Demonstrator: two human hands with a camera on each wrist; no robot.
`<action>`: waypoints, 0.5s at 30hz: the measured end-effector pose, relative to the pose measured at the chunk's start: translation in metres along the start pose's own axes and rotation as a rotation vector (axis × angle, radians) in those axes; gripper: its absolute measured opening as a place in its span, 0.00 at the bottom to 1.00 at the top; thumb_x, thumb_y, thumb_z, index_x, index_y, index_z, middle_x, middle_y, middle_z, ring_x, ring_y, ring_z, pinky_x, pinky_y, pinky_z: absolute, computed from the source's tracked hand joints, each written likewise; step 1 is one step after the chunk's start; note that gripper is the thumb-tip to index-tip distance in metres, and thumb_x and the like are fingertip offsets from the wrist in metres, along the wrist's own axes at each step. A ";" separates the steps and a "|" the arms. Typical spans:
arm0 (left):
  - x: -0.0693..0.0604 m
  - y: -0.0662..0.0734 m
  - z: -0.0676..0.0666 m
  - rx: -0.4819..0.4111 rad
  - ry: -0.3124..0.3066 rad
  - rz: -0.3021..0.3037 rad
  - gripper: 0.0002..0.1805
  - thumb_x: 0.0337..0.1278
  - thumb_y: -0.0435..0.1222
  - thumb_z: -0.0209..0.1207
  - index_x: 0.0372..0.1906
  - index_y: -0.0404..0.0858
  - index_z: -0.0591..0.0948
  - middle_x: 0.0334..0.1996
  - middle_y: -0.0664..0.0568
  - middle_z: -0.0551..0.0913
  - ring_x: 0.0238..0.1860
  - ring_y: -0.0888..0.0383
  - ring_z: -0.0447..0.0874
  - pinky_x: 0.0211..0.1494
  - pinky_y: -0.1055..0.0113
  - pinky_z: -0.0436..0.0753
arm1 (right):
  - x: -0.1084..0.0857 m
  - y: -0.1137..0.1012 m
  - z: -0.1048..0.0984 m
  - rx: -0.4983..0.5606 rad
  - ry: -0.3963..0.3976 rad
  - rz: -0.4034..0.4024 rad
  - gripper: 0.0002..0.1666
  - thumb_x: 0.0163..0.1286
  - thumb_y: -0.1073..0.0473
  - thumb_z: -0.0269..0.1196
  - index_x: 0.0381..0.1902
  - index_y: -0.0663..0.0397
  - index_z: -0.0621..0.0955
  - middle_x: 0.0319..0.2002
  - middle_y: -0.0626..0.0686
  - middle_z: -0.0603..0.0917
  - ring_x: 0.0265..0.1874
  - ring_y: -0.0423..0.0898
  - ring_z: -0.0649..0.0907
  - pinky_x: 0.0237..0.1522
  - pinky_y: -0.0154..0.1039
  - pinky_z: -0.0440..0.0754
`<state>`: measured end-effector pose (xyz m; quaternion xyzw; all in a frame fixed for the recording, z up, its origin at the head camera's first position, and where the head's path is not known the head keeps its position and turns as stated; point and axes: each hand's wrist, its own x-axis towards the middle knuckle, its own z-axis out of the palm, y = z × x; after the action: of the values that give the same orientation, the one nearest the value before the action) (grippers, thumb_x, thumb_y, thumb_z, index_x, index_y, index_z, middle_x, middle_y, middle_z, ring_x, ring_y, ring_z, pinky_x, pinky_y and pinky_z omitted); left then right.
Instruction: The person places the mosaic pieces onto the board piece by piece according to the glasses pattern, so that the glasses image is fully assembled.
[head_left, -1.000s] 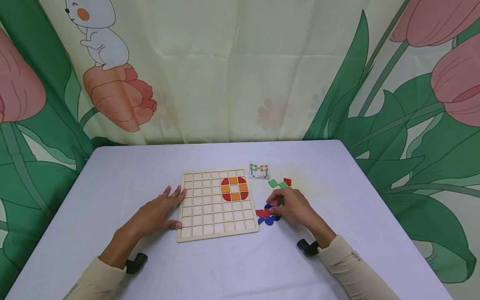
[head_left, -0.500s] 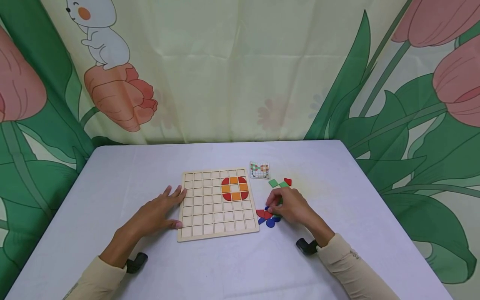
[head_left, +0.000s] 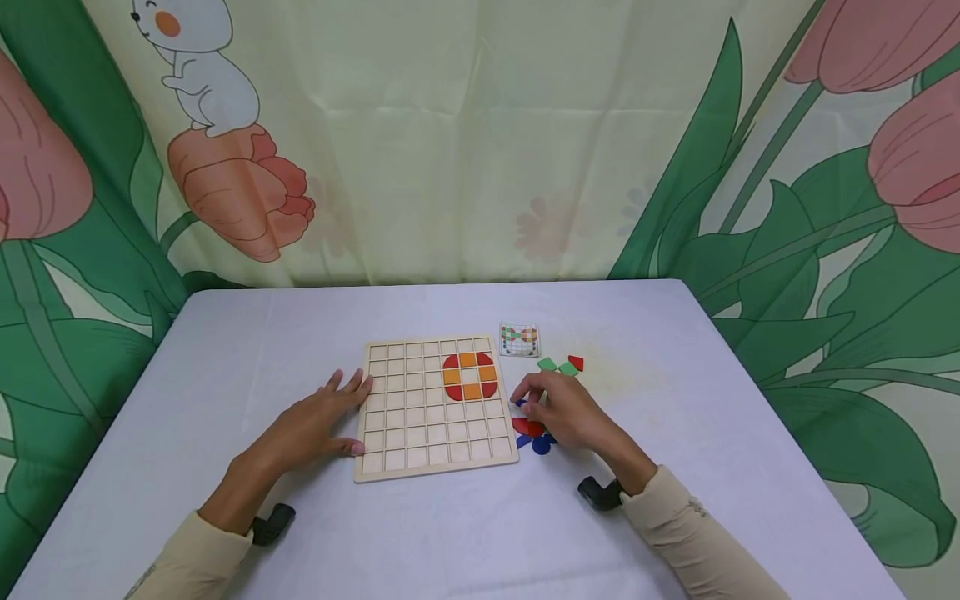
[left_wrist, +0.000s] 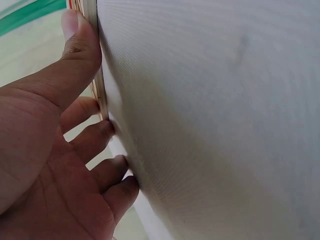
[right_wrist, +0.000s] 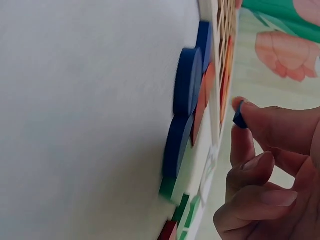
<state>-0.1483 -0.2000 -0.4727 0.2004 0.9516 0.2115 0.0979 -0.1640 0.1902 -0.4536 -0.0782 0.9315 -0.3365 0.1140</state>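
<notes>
A wooden grid board (head_left: 416,433) lies on the table, with a ring of red and orange pieces (head_left: 468,360) in its upper right cells. The left hand (head_left: 311,425) rests at the board's left edge, fingers spread, thumb and fingertips touching it; the left wrist view shows this hand (left_wrist: 65,145) along the edge. Beside the board's right edge, the right hand (head_left: 566,408) pinches a small blue piece (right_wrist: 240,116) between thumb and index finger, raised off the table. Below that hand lie red pieces (head_left: 527,427) and blue pieces (head_left: 541,445), partly hidden.
A small printed pattern card (head_left: 519,340) lies near the board's upper right corner. Green pieces (head_left: 547,364) and a red piece (head_left: 576,362) are just right of it. Behind the white table (head_left: 315,325) hangs a printed curtain (head_left: 480,167).
The right hand has moved left toward the board, with the blue piece lifted in its fingertips. The left hand and the board have stayed in place.
</notes>
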 end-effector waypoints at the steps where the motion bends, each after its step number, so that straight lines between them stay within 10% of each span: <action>1: 0.000 0.000 0.000 -0.001 0.000 -0.001 0.58 0.49 0.50 0.78 0.84 0.40 0.62 0.84 0.39 0.58 0.83 0.26 0.50 0.73 0.26 0.68 | 0.000 -0.002 0.001 0.005 0.001 -0.007 0.10 0.73 0.65 0.70 0.46 0.44 0.89 0.36 0.48 0.82 0.41 0.45 0.78 0.34 0.36 0.80; 15: -0.001 0.002 -0.001 0.020 0.011 0.012 0.58 0.49 0.50 0.78 0.84 0.40 0.63 0.83 0.39 0.59 0.83 0.26 0.52 0.71 0.26 0.70 | 0.007 -0.022 0.012 0.033 -0.029 -0.062 0.10 0.73 0.62 0.70 0.49 0.44 0.86 0.35 0.47 0.84 0.31 0.47 0.78 0.26 0.36 0.76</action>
<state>-0.1468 -0.1994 -0.4713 0.2059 0.9529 0.2037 0.0894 -0.1655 0.1643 -0.4496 -0.1102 0.9212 -0.3540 0.1184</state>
